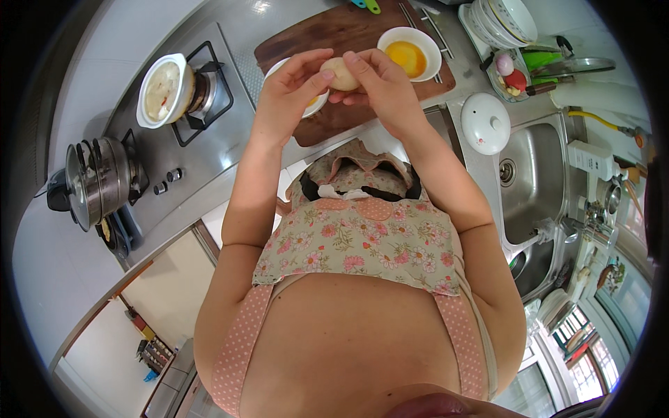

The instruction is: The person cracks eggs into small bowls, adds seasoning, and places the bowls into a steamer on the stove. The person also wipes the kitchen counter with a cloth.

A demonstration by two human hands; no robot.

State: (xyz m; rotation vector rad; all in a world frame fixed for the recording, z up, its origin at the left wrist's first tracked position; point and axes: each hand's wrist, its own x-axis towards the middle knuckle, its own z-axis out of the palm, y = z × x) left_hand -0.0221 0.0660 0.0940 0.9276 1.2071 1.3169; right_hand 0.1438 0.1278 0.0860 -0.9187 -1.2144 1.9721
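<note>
My left hand and my right hand hold a pale round ball, which looks like dough or an egg, between their thumbs and fingers. Beneath them lies a dark wooden cutting board. A white bowl, mostly hidden behind my left hand, shows a bit of yellow inside. Just right of my right hand stands another white bowl with yellow-orange liquid like raw egg. Metal chopsticks lie by that bowl, partly hidden by it.
On the gas stove at left stand a white pot with pale food and a stacked metal steamer. At right are a white lid, a steel sink, a tray with stacked bowls and vegetables, and a faucet.
</note>
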